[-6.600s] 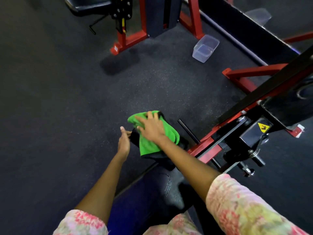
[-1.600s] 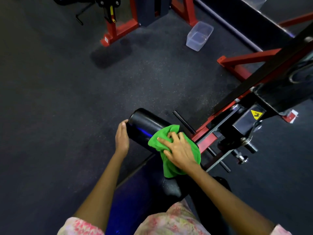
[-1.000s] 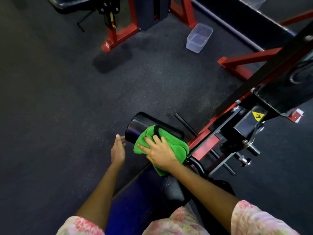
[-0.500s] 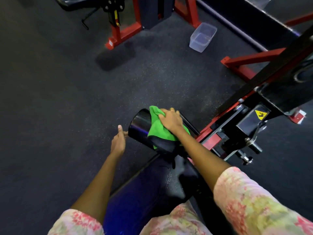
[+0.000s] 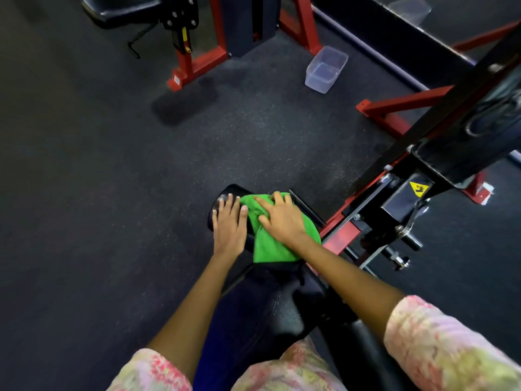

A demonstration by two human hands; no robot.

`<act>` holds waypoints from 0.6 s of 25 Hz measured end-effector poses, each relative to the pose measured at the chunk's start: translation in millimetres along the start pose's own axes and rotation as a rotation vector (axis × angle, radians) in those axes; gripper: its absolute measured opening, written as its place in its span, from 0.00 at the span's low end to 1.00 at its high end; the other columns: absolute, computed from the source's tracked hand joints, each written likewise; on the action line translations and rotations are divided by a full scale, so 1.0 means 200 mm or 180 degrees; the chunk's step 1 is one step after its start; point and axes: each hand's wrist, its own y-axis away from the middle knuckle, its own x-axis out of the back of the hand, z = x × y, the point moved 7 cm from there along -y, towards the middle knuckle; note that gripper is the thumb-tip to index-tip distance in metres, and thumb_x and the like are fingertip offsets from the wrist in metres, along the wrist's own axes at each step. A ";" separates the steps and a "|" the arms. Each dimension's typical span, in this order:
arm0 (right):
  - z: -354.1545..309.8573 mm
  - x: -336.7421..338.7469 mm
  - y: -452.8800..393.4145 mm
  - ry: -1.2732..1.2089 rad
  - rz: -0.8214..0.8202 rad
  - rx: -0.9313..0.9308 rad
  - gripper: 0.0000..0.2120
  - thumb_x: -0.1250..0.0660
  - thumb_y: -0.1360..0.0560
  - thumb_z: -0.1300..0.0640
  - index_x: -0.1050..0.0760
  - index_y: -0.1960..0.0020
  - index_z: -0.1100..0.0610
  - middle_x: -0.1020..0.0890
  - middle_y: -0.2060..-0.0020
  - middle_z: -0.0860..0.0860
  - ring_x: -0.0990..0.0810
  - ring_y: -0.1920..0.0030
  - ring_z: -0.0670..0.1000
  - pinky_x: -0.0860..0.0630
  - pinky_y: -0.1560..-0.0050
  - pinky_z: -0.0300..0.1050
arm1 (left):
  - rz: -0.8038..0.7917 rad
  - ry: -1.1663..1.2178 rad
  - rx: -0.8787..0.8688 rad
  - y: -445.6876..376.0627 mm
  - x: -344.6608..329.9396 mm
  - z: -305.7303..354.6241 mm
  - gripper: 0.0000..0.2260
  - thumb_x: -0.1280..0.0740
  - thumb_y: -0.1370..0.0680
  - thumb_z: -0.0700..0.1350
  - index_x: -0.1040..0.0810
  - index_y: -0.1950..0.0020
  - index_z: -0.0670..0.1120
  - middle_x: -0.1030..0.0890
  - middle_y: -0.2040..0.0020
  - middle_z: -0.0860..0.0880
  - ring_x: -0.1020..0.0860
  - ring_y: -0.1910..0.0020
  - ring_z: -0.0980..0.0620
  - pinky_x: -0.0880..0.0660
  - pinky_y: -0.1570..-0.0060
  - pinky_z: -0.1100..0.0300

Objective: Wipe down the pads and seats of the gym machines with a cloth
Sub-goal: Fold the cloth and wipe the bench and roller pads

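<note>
A black roller pad [image 5: 225, 193] sticks out from a red and black gym machine [image 5: 394, 204] at mid-frame. A green cloth [image 5: 270, 244] is draped over its top. My right hand [image 5: 282, 218] lies flat on the cloth with fingers spread, pressing it onto the pad. My left hand [image 5: 229, 225] rests flat on the pad's bare left end, touching the cloth's edge. Below the pad, a dark padded seat [image 5: 253, 314] runs toward me between my arms.
A clear plastic tub [image 5: 325, 69] stands on the dark rubber floor [image 5: 112, 193] at the back. Another red-framed machine [image 5: 197, 60] with a black seat [image 5: 121, 9] stands at top left. Red frame bars [image 5: 394, 108] and metal pins [image 5: 400, 259] crowd the right.
My left hand has moved from beside the pad's end up onto its top. My right hand and the cloth have slid back over the pad toward me.
</note>
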 end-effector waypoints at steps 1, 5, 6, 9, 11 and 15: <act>0.08 0.00 -0.05 -0.0271 -0.0152 -0.0315 0.23 0.42 0.22 0.47 0.37 0.28 0.45 0.31 0.37 0.57 0.33 0.37 0.61 0.30 0.43 0.53 | -0.0117 -0.0077 -0.0089 0.00 -0.02 0.01 0.21 0.51 0.17 0.50 0.41 0.25 0.46 0.47 0.23 0.50 0.54 0.23 0.52 0.61 0.27 0.53; 0.23 -0.02 -0.03 -0.0898 -0.0164 -0.1164 0.21 0.43 0.22 0.48 0.33 0.30 0.47 0.32 0.36 0.58 0.35 0.36 0.62 0.32 0.40 0.54 | -0.0339 0.0004 0.0050 0.01 -0.02 0.02 0.22 0.52 0.17 0.53 0.40 0.25 0.47 0.47 0.23 0.52 0.55 0.24 0.54 0.61 0.27 0.50; 0.22 -0.02 0.03 -0.0819 -0.0032 -0.1202 0.21 0.43 0.22 0.49 0.33 0.30 0.47 0.31 0.36 0.57 0.35 0.37 0.62 0.31 0.41 0.54 | -0.0387 -0.0004 0.0113 0.01 -0.01 0.03 0.22 0.52 0.17 0.53 0.40 0.25 0.47 0.47 0.22 0.52 0.55 0.23 0.53 0.60 0.27 0.49; 0.19 0.00 0.18 -0.0801 0.0406 -0.1254 0.22 0.40 0.24 0.50 0.31 0.31 0.51 0.31 0.38 0.57 0.34 0.38 0.61 0.32 0.41 0.53 | -0.0522 -0.0182 0.0278 0.00 0.00 0.05 0.27 0.46 0.19 0.57 0.40 0.25 0.45 0.49 0.22 0.49 0.55 0.23 0.51 0.58 0.27 0.49; 0.18 0.00 0.23 -0.0905 0.0418 -0.1086 0.21 0.37 0.25 0.51 0.29 0.32 0.53 0.30 0.39 0.57 0.32 0.39 0.60 0.33 0.41 0.51 | -0.0620 -0.0026 0.0332 0.02 -0.02 0.08 0.29 0.42 0.21 0.59 0.36 0.27 0.42 0.48 0.22 0.46 0.52 0.23 0.48 0.55 0.26 0.50; 0.08 0.04 0.32 -0.1445 0.0581 -0.0549 0.22 0.35 0.29 0.52 0.25 0.36 0.56 0.27 0.46 0.58 0.27 0.43 0.59 0.29 0.42 0.51 | -0.0735 0.1230 0.0210 0.15 -0.10 0.19 0.15 0.35 0.22 0.50 0.23 0.42 0.42 0.23 0.41 0.46 0.28 0.38 0.49 0.34 0.42 0.61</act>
